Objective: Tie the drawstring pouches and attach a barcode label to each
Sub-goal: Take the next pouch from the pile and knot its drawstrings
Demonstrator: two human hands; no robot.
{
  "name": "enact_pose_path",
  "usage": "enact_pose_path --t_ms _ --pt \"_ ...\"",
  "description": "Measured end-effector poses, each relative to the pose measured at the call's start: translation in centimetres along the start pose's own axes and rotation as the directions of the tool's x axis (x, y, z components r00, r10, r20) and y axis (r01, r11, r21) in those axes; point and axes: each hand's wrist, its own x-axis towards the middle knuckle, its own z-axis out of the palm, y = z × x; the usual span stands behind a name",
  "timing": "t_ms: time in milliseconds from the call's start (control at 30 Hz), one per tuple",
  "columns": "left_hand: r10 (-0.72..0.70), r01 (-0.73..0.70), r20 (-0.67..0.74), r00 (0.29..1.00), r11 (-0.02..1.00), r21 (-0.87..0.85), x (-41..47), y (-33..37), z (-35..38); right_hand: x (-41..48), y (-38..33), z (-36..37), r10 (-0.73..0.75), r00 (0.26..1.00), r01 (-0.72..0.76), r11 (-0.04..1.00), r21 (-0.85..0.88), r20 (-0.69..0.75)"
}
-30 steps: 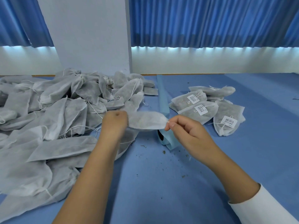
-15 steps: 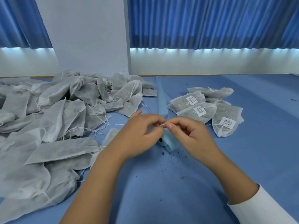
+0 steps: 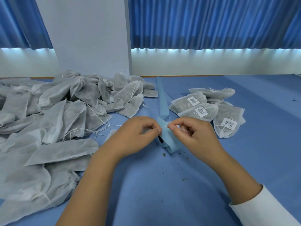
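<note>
My left hand (image 3: 136, 136) and my right hand (image 3: 195, 136) meet over the middle of the blue table (image 3: 162, 185). Each pinches an end of a thin white drawstring (image 3: 166, 126). The pouch (image 3: 112, 133) it belongs to lies mostly hidden under my left hand; only a grey corner shows. A large heap of grey unlabelled pouches (image 3: 57, 119) covers the left side. A small pile of tied pouches with white barcode labels (image 3: 208, 110) lies at the right. A light blue label strip (image 3: 162, 98) runs back from a roll (image 3: 167, 141) beneath my hands.
Small dark crumbs (image 3: 184, 178) are scattered on the table in front of my hands. A white pillar (image 3: 88, 36) and blue curtains (image 3: 211, 22) stand behind the table's far edge.
My left hand held the pouch stretched out to the left a second ago. It has since swung in to meet my right hand, and both now pinch the string.
</note>
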Motion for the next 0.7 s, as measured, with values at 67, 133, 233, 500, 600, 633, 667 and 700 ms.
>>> enact_pose_path --t_ms 67,133,233,500,600,633,667,700 --pt "-0.043 0.059 0.082 0.996 0.978 -0.202 -0.3 0.5 -0.4 0.0 -0.1 0.0 0.0 1.0 0.001 1.0 0.025 -0.009" --pt "0.004 0.045 0.127 0.992 0.923 -0.383 -0.5 1.2 -0.5 -0.1 -0.3 0.1 -0.002 1.0 0.004 0.997 0.078 -0.031" --pt "0.002 0.033 0.057 0.998 0.794 -0.606 -0.3 2.1 0.1 -0.2 -0.6 0.5 -0.016 0.997 0.026 0.991 0.131 -0.08" --pt "-0.166 0.038 -0.175 0.97 0.821 -0.57 0.0 2.8 1.1 -0.5 -0.4 1.2 -0.119 0.993 0.117 0.988 -0.102 -0.016" --pt "-0.129 0.051 -0.161 0.979 0.907 -0.418 -0.2 2.5 0.6 -0.5 -0.4 1.0 -0.136 0.991 0.134 0.985 -0.111 -0.009" --pt "-0.111 0.056 -0.121 0.986 0.921 -0.386 -0.2 2.4 0.4 -0.5 -0.4 0.8 -0.147 0.989 0.143 0.984 -0.106 -0.028" --pt "-0.092 0.059 -0.074 0.993 0.93 -0.362 -0.3 2.3 0.2 -0.5 -0.4 0.7 -0.162 0.985 0.156 0.982 -0.105 -0.05" --pt "-0.075 0.062 -0.025 0.997 0.936 -0.348 -0.3 2.1 0.0 -0.4 -0.5 0.5 -0.181 0.981 0.173 0.979 -0.106 -0.067"
